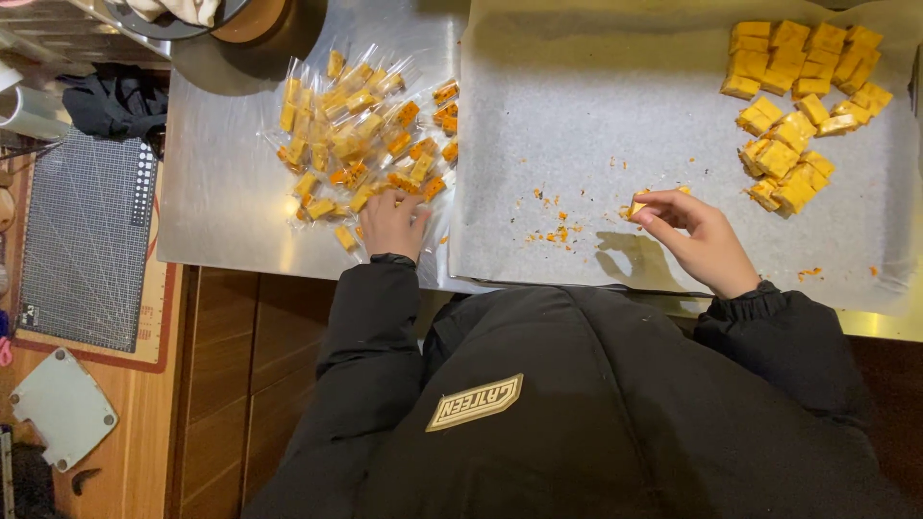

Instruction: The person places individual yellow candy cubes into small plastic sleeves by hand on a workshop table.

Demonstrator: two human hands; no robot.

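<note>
The right hand (700,235) pinches a yellow cube (637,208) over the paper-lined tray (596,115); the left hand (392,223) rests flat, fingers spread, on the wrapped cubes (361,135) on the bench (221,192).

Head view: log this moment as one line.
left hand: on pile of clear-wrapped yellow-orange candy pieces | right hand: pinching one unwrapped yellow cube | grey paper-lined tray: unwrapped yellow cubes far right

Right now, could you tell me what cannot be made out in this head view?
- Right hand: its fingers cover most of the yellow piece they pinch.
- Left hand: what lies beneath it in the wrapped pieces is hidden.
- Unwrapped blocks: the pile's top is cut by the frame edge.
- Crumbs: too small to identify.
</note>
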